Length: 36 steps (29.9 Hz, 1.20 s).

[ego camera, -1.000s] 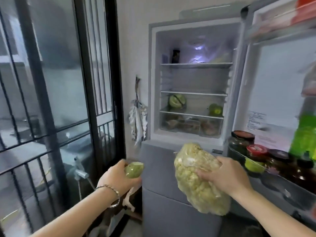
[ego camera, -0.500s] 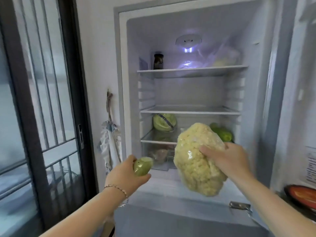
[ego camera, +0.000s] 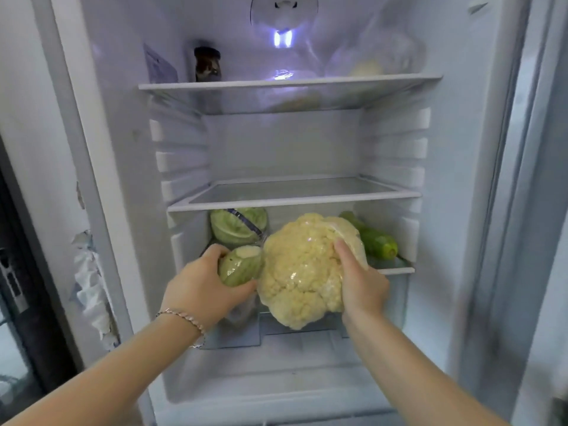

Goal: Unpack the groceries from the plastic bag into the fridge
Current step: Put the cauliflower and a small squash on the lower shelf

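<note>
Both hands are gripping groceries at the front of the open fridge (ego camera: 461,179). The right hand (ego camera: 362,284) is clasping a large cauliflower (ego camera: 301,269) wrapped in clear plastic, with its fingers curled over the upper right side of the head and its palm against the flank. The left hand (ego camera: 203,287) is wrapping around a small pale-green vegetable piece (ego camera: 241,265), also in clear film, with its cut end facing up and toward the fridge. The two items are touching side by side, the green piece to the left of the cauliflower. Both are sitting at the mouth of the space under the middle shelf (ego camera: 295,198), level with the front edge of the lower shelf (ego camera: 396,269); whether either one is resting on that shelf cannot be told. The bottom of the cauliflower is hanging in front of the clear drawer (ego camera: 233,339) below. Behind the green piece, a wrapped cabbage (ego camera: 238,226) is lying at the back left of the lower shelf, and green cucumbers (ego camera: 375,241) are lying at the back right, just behind the right hand's fingers. A thin bracelet (ego camera: 184,316) is circling the left wrist. On the top shelf (ego camera: 289,84), a dark jar (ego camera: 208,61) is standing at the left and a filmy plastic bag (ego camera: 375,56) is sitting at the right, under the lit lamp (ego camera: 282,38).
</note>
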### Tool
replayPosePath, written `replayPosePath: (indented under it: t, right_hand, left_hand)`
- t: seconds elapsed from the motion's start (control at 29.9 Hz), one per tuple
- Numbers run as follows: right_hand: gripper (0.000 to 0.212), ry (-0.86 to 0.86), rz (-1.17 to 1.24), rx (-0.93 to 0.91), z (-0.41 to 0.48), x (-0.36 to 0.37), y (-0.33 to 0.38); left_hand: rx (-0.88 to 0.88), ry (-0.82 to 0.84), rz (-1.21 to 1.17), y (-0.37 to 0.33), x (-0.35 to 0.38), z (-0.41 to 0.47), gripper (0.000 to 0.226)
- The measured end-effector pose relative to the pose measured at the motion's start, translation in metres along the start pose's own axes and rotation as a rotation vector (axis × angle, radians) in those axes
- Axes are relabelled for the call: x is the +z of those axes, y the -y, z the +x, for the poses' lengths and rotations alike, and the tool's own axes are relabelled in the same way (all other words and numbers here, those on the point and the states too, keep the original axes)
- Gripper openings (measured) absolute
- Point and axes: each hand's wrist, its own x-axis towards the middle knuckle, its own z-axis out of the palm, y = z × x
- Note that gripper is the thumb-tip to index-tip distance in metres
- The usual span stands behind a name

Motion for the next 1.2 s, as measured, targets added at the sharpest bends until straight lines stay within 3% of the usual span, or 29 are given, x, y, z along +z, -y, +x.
replayPosePath:
  t: [0.13,0.37,0.5,0.73,0.8,0.87,0.94,1.07,1.2]
  right_hand:
    - [0.034,-0.029,0.120,0.130,-0.003,-0.010,-0.010]
    - [0.062,-0.167,0.256,0.129,-0.002,0.017,-0.019]
    - [0.061,-0.006,-0.033,-0.043,-0.002,0.047,-0.032]
    - [0.053,0.240,-0.437,-0.060,0.002,0.017,-0.036]
    - [0.074,0.196,-0.702,-0.242,-0.002,-0.001,-0.029]
    - [0.094,0.029,-0.947,-0.630,-0.007,-0.012,-0.016]
    - [0.101,0.049,-1.204,-0.869,0.001,-0.008,-0.007]
    - [0.108,0.308,-1.443,-0.599,0.033,0.015,-0.010]
    - [0.104,0.322,-1.456,-0.615,0.059,0.033,-0.019]
  left_hand:
    - [0.100,0.011,0.019,0.003,0.011,0.013,0.051]
    - [0.212,-0.045,0.053,0.007,0.023,0.024,0.060]
    - [0.244,-0.046,0.087,0.006,0.030,0.029,0.059]
    - [0.230,-0.016,0.089,0.021,0.038,0.032,0.058]
    - [0.209,-0.010,0.097,0.027,0.037,0.035,0.057]
    - [0.178,-0.006,0.109,0.032,0.036,0.040,0.055]
    - [0.134,0.010,0.106,0.035,0.035,0.046,0.054]
    - [0.039,0.042,0.010,0.038,0.038,0.051,0.052]
    - [0.033,0.068,-0.031,0.042,0.045,0.054,0.051]
